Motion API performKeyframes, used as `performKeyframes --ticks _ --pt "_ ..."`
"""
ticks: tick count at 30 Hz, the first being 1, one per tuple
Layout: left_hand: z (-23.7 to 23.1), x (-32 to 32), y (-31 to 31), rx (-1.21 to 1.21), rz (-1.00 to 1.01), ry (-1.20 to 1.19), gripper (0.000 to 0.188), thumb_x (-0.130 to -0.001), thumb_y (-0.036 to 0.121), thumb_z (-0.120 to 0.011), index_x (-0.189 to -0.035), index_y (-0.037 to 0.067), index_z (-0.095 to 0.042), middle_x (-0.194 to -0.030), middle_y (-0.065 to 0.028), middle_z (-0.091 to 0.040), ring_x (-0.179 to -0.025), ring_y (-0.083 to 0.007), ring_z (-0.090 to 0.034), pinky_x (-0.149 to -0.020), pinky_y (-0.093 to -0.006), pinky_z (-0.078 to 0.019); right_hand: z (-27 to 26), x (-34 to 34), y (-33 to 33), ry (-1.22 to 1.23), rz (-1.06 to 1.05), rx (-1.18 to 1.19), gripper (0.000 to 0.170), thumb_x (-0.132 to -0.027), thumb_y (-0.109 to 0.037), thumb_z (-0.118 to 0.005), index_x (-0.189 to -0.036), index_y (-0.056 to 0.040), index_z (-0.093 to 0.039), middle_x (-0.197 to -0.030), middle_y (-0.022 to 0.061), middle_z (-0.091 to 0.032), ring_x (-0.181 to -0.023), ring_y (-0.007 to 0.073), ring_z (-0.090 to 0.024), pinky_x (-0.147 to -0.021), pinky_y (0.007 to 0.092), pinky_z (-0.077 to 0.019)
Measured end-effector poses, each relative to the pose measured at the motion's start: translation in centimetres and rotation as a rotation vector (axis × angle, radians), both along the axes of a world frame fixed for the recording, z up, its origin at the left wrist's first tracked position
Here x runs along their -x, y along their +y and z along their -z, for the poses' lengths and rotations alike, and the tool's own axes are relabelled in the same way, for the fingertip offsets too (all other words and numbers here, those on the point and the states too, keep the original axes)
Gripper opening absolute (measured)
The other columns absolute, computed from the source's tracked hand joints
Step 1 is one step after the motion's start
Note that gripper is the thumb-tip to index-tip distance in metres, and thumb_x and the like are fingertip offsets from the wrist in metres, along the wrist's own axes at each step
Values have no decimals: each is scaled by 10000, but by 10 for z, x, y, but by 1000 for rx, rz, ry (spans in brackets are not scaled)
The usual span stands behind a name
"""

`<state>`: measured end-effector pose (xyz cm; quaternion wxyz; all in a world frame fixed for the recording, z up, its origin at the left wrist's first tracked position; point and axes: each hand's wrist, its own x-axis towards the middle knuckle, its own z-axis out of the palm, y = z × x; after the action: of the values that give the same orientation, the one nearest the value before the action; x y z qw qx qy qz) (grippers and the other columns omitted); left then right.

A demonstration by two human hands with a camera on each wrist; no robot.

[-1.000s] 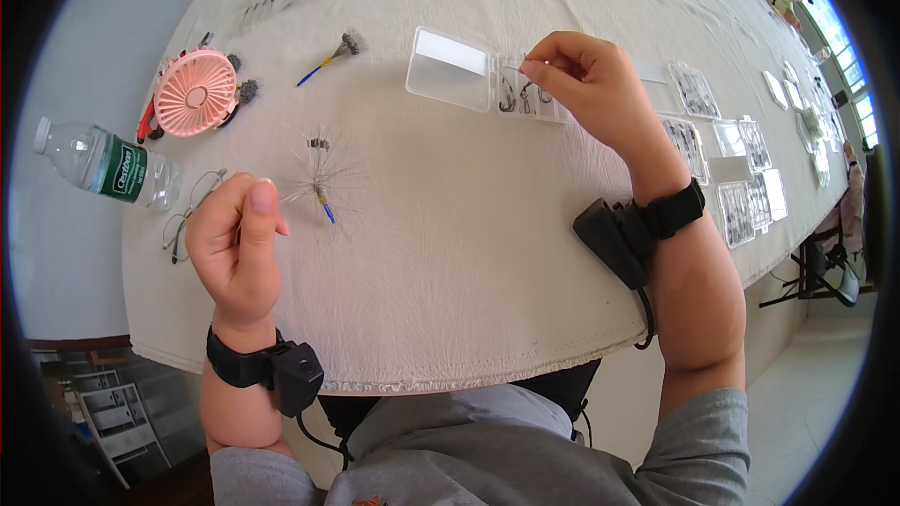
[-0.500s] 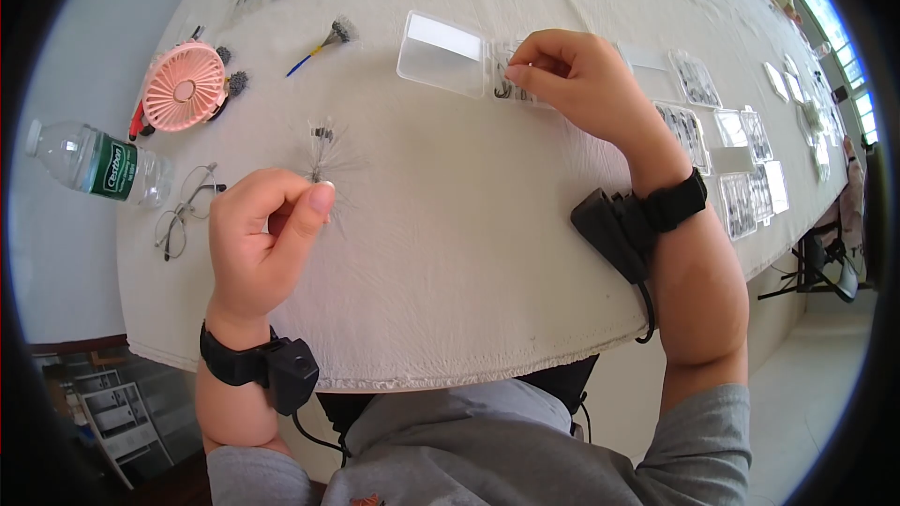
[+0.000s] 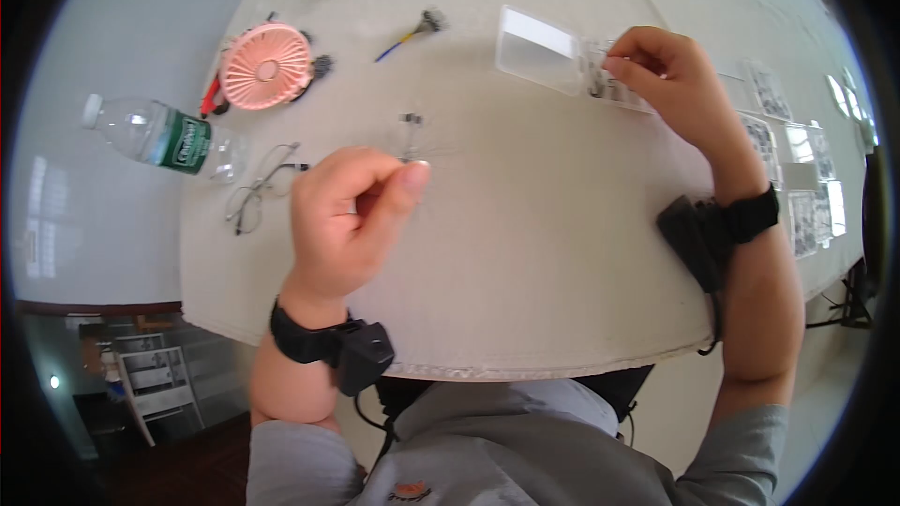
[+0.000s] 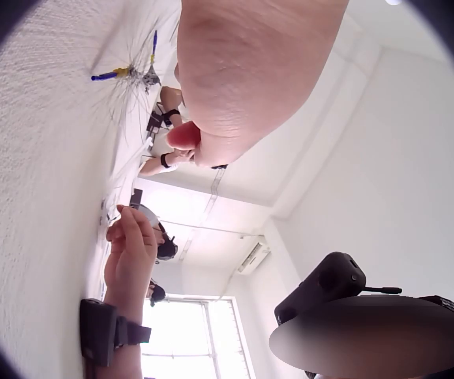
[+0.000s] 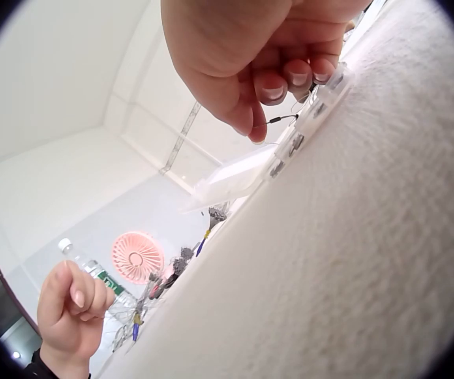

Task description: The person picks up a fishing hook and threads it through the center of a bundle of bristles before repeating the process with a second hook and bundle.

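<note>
Right hand [image 3: 670, 82] pinches thin wire piece [image 5: 276, 120] | at clear box [image 3: 536, 64], well inside worktop's [image 3: 534, 272] near edge | left hand [image 3: 347, 220]: curled, contents I cannot tell | piece looks light, springy; better hold by dark sleeve [image 5: 275, 120]

One pink fan [image 3: 267, 67], one green-labelled bottle [image 3: 186, 142], one pair of glasses [image 3: 261, 189], two blue-ended wire bundles [image 3: 410, 36]

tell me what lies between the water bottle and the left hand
A pair of glasses lies on the tablecloth between the water bottle and the left hand; the head view shows this.
</note>
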<state>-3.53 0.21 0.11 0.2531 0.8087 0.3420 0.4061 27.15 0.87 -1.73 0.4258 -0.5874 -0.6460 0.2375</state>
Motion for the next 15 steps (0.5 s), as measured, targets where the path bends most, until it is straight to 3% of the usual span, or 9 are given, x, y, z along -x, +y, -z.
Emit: performKeyframes --ticks 13,15 --pt "-1 1 1 -37 -20 -37 212 -863 101 -629 -687 4 -563 -615 -16 -556 -500 -56 -404 -461 -205 -307 -7 2 -2 -83 117 -55 123 -807 -143 -611 -810 -20 -621 -580 3 -484 -557 98 -429 -535 250 -367" --pt "-5 2 -3 2 -18 26 221 -904 134 -571 -737 -10 -551 -633 -28 -531 -570 -77 -446 -541 -218 -357 -7 0 -3 -79 122 -69 124 -808 -144 -612 -811 -20 -622 -579 4 -487 -557 98 -431 -535 248 -370"
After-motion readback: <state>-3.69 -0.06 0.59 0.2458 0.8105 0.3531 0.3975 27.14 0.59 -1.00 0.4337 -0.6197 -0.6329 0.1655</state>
